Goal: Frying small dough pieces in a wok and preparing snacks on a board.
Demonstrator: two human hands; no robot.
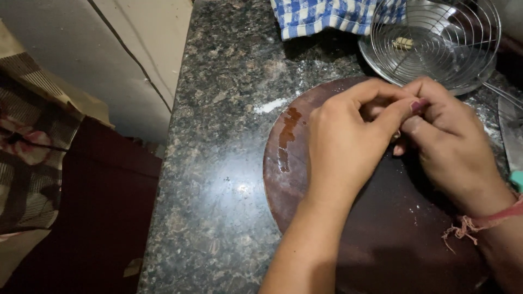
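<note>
- Left hand (348, 144) and right hand (447, 136) meet over the far part of a round dark wooden board (289, 163), fingertips pressed together.
- Both hands pinched narrow on something small between them; it's mostly hidden, can't tell what it is.
- Board lies flat on the speckled granite desk (218, 163), with a reddish streak near its left edge.
- Behind the hands: round wire rack (436, 32) sitting on a steel plate (376, 60), a small pale piece on it.
- Blue-white checked cloth (321, 16) at the far edge.
- Red thread band on the right wrist.
</note>
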